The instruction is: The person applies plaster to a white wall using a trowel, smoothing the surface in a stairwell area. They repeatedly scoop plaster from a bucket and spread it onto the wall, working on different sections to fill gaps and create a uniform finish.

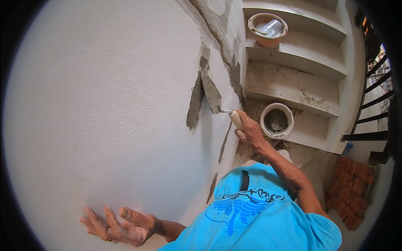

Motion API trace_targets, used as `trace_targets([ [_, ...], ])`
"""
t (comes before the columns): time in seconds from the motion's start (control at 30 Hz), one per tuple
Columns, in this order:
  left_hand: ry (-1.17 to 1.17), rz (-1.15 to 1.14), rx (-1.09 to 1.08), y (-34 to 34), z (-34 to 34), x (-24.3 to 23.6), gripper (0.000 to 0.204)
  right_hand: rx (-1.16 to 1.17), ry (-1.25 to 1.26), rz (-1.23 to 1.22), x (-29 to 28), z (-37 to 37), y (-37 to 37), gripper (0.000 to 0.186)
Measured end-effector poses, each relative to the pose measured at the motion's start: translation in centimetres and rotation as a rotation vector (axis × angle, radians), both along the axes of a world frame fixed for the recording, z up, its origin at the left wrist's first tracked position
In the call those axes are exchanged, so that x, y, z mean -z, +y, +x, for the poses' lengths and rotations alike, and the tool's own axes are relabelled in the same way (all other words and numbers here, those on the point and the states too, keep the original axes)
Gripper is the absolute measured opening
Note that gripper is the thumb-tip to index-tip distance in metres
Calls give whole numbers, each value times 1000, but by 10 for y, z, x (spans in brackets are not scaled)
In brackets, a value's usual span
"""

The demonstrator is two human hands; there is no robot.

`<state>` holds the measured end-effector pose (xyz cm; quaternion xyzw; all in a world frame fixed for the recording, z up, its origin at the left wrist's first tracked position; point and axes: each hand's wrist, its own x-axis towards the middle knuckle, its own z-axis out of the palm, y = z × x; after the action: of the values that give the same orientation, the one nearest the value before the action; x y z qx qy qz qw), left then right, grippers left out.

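Observation:
My right hand is wrapped round the pale handle of a trowel. Its narrow blade, coated in grey mortar, lies close against the white wall, beside a dark grey mortar patch. Whether the blade's edge presses on the wall is hard to tell. At the lower left, my left hand is held near the wall with its fingers spread and nothing in it. A white bucket with grey mortar inside stands on a stair step, just right of my right hand.
Pale stairs rise at the right of the wall. A second bucket, holding a clear plastic container, sits higher up. A black railing runs along the far right. Stacked red bricks lie at the lower right. Grey filled cracks climb the wall.

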<state>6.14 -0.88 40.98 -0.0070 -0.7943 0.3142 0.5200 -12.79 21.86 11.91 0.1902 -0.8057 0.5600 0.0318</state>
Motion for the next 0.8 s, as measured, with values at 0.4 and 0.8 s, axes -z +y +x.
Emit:
trace_targets([
  [0.4,20,10,56,5,-4,-1,17,2,70,7,-3,-8,-8,62],
  [0.8,24,-15,74,3,-6,0,15,0,19,-69,-19,-26,-11,57],
])
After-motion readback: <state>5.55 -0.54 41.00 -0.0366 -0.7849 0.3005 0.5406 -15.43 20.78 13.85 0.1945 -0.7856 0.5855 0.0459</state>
